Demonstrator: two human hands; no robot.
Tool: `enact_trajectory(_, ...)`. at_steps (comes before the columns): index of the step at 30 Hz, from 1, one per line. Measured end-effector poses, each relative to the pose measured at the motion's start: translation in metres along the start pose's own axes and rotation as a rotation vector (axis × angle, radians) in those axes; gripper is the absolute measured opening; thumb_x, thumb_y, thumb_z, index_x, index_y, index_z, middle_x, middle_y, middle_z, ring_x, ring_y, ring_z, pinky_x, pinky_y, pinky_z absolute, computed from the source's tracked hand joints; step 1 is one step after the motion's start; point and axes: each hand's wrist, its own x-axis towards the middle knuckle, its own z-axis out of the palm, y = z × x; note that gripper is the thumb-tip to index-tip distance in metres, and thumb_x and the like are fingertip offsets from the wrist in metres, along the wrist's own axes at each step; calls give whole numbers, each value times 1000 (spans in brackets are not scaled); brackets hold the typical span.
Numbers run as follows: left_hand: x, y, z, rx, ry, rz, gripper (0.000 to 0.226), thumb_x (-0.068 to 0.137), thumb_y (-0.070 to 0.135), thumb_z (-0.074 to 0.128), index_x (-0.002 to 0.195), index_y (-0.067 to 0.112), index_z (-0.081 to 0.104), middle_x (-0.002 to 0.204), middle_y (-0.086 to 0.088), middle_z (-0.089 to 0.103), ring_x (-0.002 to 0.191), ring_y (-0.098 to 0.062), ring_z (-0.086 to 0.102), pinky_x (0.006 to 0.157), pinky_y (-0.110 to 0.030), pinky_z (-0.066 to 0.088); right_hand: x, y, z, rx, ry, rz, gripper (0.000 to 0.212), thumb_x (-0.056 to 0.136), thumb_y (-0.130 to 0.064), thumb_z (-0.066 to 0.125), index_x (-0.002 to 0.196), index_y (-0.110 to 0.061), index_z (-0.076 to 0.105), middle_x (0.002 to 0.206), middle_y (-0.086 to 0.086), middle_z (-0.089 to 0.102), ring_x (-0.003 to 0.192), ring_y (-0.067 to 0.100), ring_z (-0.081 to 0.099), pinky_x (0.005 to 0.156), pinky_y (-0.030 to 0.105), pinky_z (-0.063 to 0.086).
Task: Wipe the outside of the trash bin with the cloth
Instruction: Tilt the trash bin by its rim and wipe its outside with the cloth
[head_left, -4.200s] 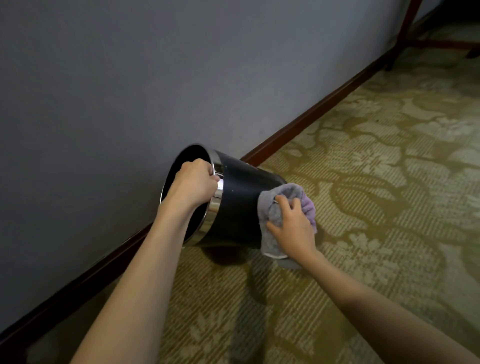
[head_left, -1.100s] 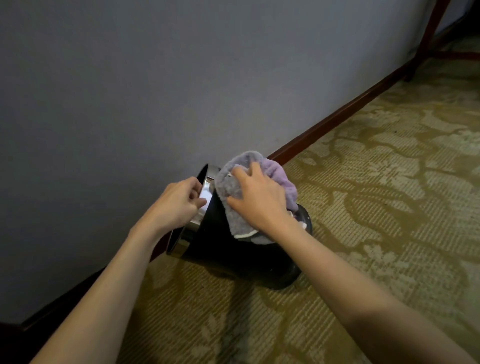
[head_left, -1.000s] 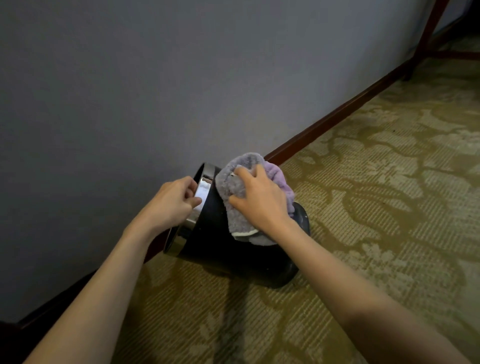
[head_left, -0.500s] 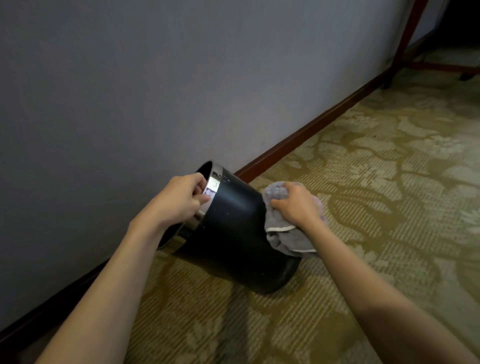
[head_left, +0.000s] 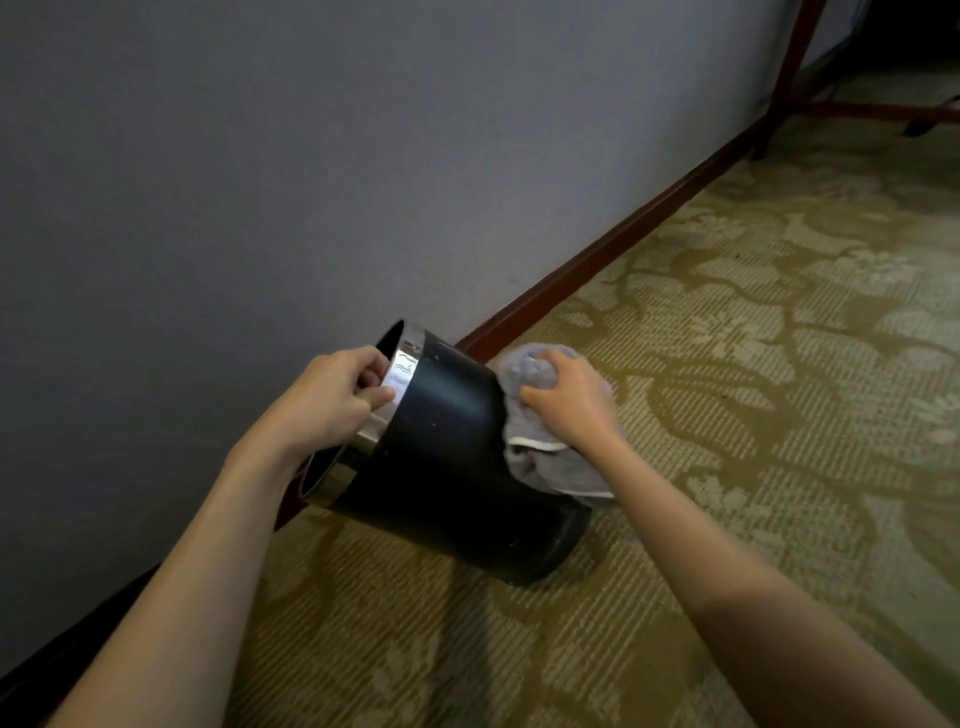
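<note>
While the left hand (head_left: 332, 400) clamps its fingers over the shiny metal rim (head_left: 400, 371), the black trash bin (head_left: 447, 467) leans tilted on the patterned carpet (head_left: 727, 364), close to the wall (head_left: 311, 156) and its baseboard (head_left: 597, 260). Against the bin's far side, the right hand (head_left: 569, 397) is closed on the bunched grey cloth (head_left: 535, 462).

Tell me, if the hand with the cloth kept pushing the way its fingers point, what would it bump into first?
Probably the baseboard and the wall above it: the right hand points up past the cloth, though depth is hard to judge.
</note>
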Motion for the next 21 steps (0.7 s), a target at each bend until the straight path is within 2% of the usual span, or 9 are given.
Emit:
enact_trajectory(2,0,-2,0,-12,1,-4,11,86,19,63,82,26,56,77,5,58,68,-7,53,58,-21,38,-1,33,-6,-10,-28,115,47,79,-34,61,125,-24,55,131,9,55,108,29,58,86,37,48)
enact_trajectory(4,2,3,3,-22,-3,20,14,86,20,63,78,28,54,74,7,57,66,-5,52,57,-21,38,-3,48,-6,-43,-22,140,45,80,-35,60,123,-23,55,129,11,54,105,31,58,81,38,48)
enact_trajectory(6,5,12,7,-43,2,37,19,86,20,64,73,30,53,71,7,56,63,-5,50,56,-22,37,-8,37,-4,-105,17,79,44,80,-37,60,121,-23,53,128,10,51,107,32,54,79,36,43)
enact_trajectory(9,12,25,12,-60,10,47,24,85,18,64,69,30,51,67,7,55,60,-5,49,56,-23,37,-24,-5,-2,-43,107,-94,49,79,-40,62,126,-30,48,127,6,50,107,27,53,80,34,38)
enact_trajectory(12,17,33,16,-31,9,62,16,84,10,61,74,23,57,62,7,59,55,-2,53,51,-23,38,-53,-45,10,30,181,-289,53,77,-44,60,124,-36,37,124,1,45,92,13,48,67,28,42)
enact_trajectory(14,19,36,16,-12,8,65,15,83,5,55,78,19,60,60,6,61,52,4,56,44,-11,36,-71,-53,17,122,169,-326,55,75,-47,56,124,-35,34,119,-2,41,90,8,44,59,21,39)
enact_trajectory(16,19,36,15,-20,6,54,17,85,10,60,73,23,56,60,6,58,51,9,54,41,-8,37,-81,-43,20,157,156,-369,54,73,-49,51,123,-32,38,115,-2,42,91,6,43,56,15,35)
enact_trajectory(18,18,35,14,-9,21,42,22,85,16,63,69,27,53,62,6,57,54,2,54,42,-13,37,-87,-23,22,77,165,-458,52,73,-46,53,121,-27,45,109,2,47,87,10,49,53,19,42)
enact_trajectory(21,18,31,13,17,45,26,13,86,17,62,77,22,55,64,8,56,61,-3,49,53,-18,34,-95,11,28,-70,148,-526,53,70,-40,61,118,-23,50,98,6,51,77,18,57,47,31,49)
